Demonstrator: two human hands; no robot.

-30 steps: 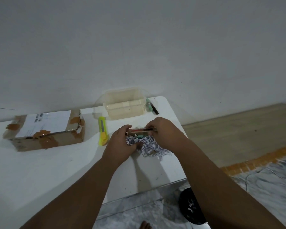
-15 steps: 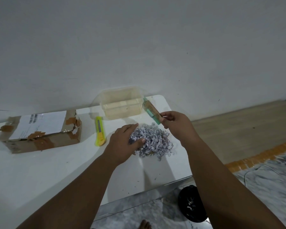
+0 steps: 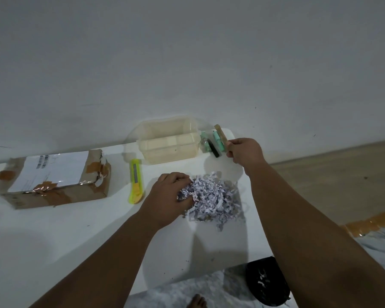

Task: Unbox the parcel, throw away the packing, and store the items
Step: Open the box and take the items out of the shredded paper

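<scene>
The right hand has travelled away from the heap toward the far right corner of the counter, taking the slim tan item with it, while the left hand has stayed put on the shredded paper.

From where I stand, the right hand pinches the tan item by its lower end, with the free end tilted up toward the wall. It hangs just over the green and black small items lying beside the clear plastic tub, at about one o'clock from the heap. My guess is that the unpacked goods are being gathered there, within reach of the tub, to be stored.

The left hand has its fingers curled into the near-left edge of the shreds, bunching them. That looks like a way to keep the loose packing together, and perhaps to feel for anything hidden in it.

The opened cardboard parcel sits well off at nine o'clock, its torn end facing the heap. The yellow box cutter lies between the parcel and the left hand. A black bin stands on the floor at five o'clock, below the counter's edge, handy for sweeping the shreds into.
</scene>
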